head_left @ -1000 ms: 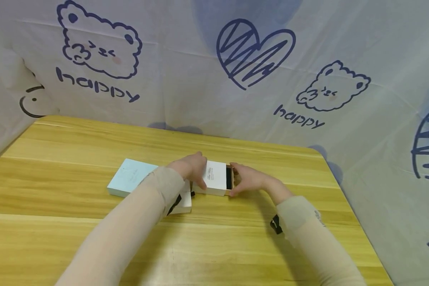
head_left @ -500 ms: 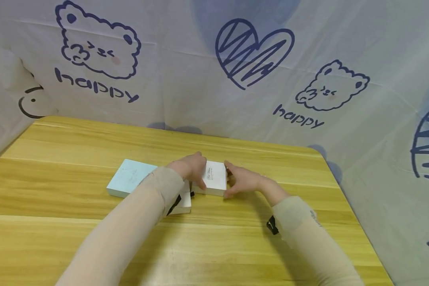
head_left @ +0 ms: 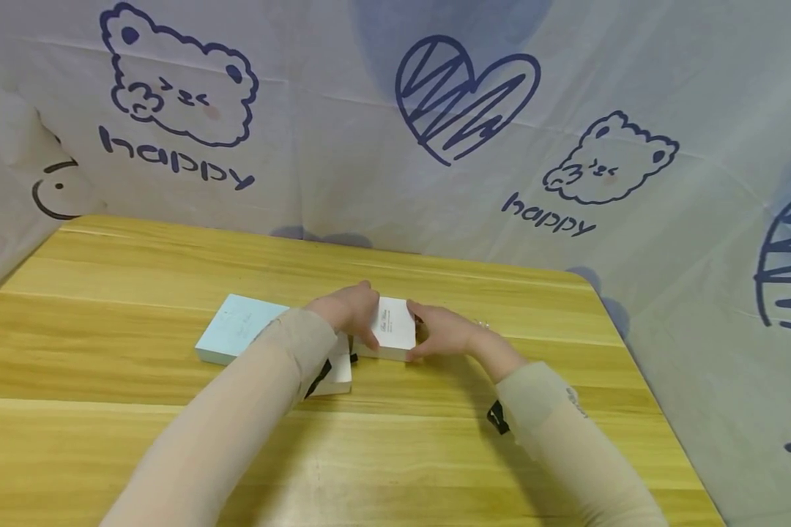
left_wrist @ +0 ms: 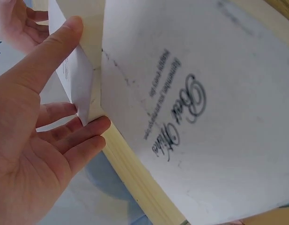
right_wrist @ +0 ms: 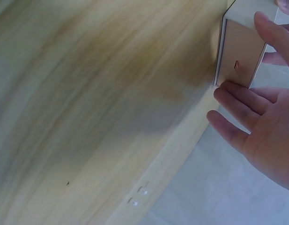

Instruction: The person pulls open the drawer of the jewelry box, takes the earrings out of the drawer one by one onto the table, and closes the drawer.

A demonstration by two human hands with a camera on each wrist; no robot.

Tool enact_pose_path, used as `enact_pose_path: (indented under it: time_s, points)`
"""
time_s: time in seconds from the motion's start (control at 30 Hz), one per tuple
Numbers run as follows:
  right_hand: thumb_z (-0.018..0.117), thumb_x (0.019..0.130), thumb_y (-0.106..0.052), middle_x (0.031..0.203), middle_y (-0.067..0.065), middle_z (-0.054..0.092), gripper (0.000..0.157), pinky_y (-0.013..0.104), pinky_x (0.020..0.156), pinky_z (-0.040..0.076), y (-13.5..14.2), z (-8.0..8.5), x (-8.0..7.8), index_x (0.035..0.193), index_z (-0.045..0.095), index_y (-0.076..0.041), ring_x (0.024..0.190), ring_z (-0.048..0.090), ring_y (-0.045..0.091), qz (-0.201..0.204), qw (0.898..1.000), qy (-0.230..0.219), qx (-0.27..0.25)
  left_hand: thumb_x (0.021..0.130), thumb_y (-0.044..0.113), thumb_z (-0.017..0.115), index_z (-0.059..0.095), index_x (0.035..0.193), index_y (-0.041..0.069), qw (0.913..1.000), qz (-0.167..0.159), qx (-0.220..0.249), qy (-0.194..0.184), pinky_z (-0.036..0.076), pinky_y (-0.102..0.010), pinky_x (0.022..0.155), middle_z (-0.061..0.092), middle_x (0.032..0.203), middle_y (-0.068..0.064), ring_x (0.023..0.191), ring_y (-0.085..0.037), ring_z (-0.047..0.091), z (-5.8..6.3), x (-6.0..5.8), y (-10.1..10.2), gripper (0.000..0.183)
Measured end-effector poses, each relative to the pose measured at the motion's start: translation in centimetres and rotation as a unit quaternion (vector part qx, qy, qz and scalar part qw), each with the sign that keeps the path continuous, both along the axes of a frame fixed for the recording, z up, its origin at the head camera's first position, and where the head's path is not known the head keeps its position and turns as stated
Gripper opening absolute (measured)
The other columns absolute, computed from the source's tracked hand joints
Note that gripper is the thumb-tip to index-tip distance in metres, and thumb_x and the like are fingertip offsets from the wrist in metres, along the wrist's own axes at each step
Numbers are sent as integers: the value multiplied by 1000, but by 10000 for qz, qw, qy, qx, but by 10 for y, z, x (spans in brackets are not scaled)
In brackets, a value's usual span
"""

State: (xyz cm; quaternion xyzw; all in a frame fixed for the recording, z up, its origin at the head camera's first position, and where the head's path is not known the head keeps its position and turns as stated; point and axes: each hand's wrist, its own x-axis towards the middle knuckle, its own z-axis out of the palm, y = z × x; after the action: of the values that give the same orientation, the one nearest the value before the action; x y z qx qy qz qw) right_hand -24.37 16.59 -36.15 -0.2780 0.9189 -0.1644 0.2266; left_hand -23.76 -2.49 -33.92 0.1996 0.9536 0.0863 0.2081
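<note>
A small white drawer box (head_left: 395,327) with printed lettering lies on the table between the two hands. My left hand (head_left: 351,306) grips its left end, thumb on one side and fingers on the other, as the left wrist view shows. My right hand (head_left: 444,333) spans the right end, thumb and fingers on opposite edges. In the right wrist view the copper-coloured drawer front (right_wrist: 240,54) sits about level with the sleeve's rim. Beside the left wrist lies a larger white box (left_wrist: 219,112) lettered "Best Wishes", partly hidden by the arm in the head view.
A light blue box (head_left: 240,328) lies to the left, partly behind the left sleeve. Two tiny shiny earring-like pieces (right_wrist: 137,198) lie beyond the right hand, near the table's far edge. A printed white cloth (head_left: 343,132) hangs behind the wooden table (head_left: 395,454).
The right hand has moved left and pushed the drawer into the sleeve; its dark interior no longer shows. My left hand has held the box in place.
</note>
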Motion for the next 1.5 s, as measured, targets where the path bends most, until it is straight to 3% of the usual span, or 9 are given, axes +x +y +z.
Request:
enact_pose_path:
  time_s: [0.33,0.53,0.67,0.87,1.1,1.5]
  points:
    - [70,84,-27,135,17,52,75,38,101,42,-2,-1,-3,143,33,2,122,52,27,147,9959,746,497,78,38,74,57,106,2,9999,121,49,78,45,-37,98,42,138,-23,111,-29,55,-3,-2,2,48]
    - [70,84,-27,129,17,57,69,38,98,45,-3,-5,-8,139,40,2,112,57,26,99,9915,1182,529,78,34,76,59,92,3,9985,348,191,389,49,-36,88,48,128,-23,97,-24,57,-10,-9,3,38]
    - [68,85,-27,126,17,59,65,38,94,47,-4,-7,-11,138,42,0,107,59,25,21,9886,1389,584,79,31,75,61,91,4,9969,371,126,681,51,-35,83,54,116,-18,91,-22,57,-13,-11,6,33]
    - [65,88,-27,124,17,61,57,41,93,48,-7,-10,-14,136,47,-2,110,59,30,45,9784,1903,812,82,27,72,63,99,3,9945,469,135,925,51,-36,87,57,117,-17,99,-24,59,-18,-14,8,30]
    - [64,89,-28,124,16,60,58,42,92,48,-12,-11,-18,138,45,-5,111,58,31,-153,9771,1904,937,84,20,69,64,96,0,9945,373,190,964,52,-35,84,55,114,-18,89,-24,60,-21,-20,2,24]
    - [63,89,-27,127,16,58,57,42,95,46,-9,-8,-21,139,44,-6,114,56,32,-339,9782,1824,929,87,22,67,65,88,2,9956,87,69,930,50,-35,89,56,117,-19,95,-24,60,-14,-21,3,21]
